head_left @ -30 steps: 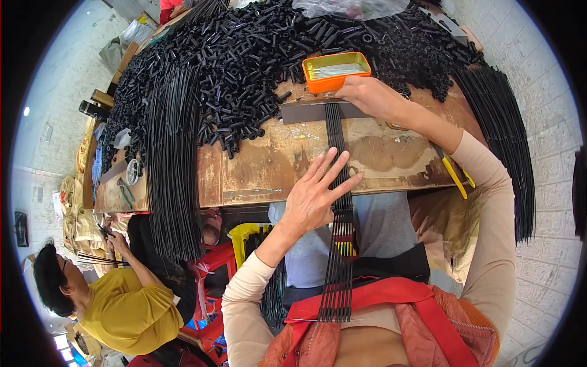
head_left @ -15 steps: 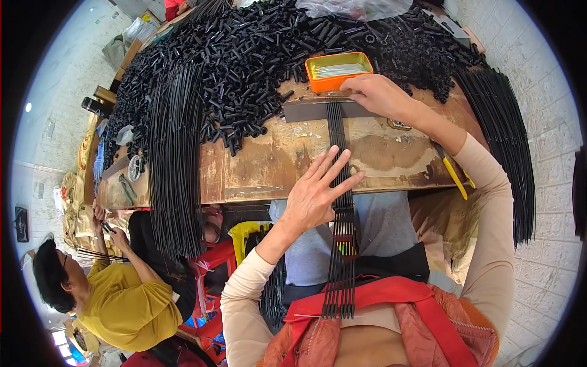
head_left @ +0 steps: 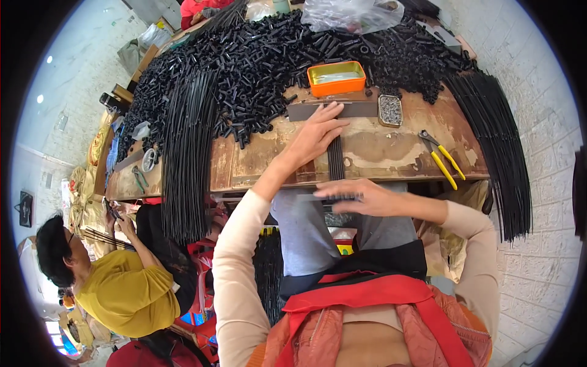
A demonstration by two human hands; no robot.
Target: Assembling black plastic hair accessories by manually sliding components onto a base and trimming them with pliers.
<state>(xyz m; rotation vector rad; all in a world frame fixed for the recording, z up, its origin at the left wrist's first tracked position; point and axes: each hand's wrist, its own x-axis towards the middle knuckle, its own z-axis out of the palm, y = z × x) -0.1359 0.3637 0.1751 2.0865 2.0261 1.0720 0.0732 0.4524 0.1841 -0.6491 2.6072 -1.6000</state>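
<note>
My left hand (head_left: pixel 318 134) lies flat with fingers stretched, across a flat dark bar (head_left: pixel 362 110) and the upper part of a row of thin black rods (head_left: pixel 335 160). The rods run side by side toward the table's front edge. At their near end is my right hand (head_left: pixel 367 199), just above my lap. Motion smears its fingers, so their grip is unclear; dark rod ends show beside them. Beyond the bar stands an orange tin (head_left: pixel 336 78) with thin silvery pieces inside. A small open tin (head_left: pixel 390 111) of tiny metal parts sits to the right.
Yellow-handled pliers (head_left: pixel 443 160) lie right on the wooden table (head_left: pixel 257 162). Black tubes (head_left: pixel 244 79) are heaped at the back. Long rod bundles hang over the edge at left (head_left: pixel 186 159) and right (head_left: pixel 495 147). At left, a person in yellow (head_left: pixel 125 290) holds a tool; green-handled pliers (head_left: pixel 140 180) lie nearby.
My right hand has come from beside the orange tin down to the rods' near end. My left hand has moved forward onto the bar. The rods no longer reach down over my lap.
</note>
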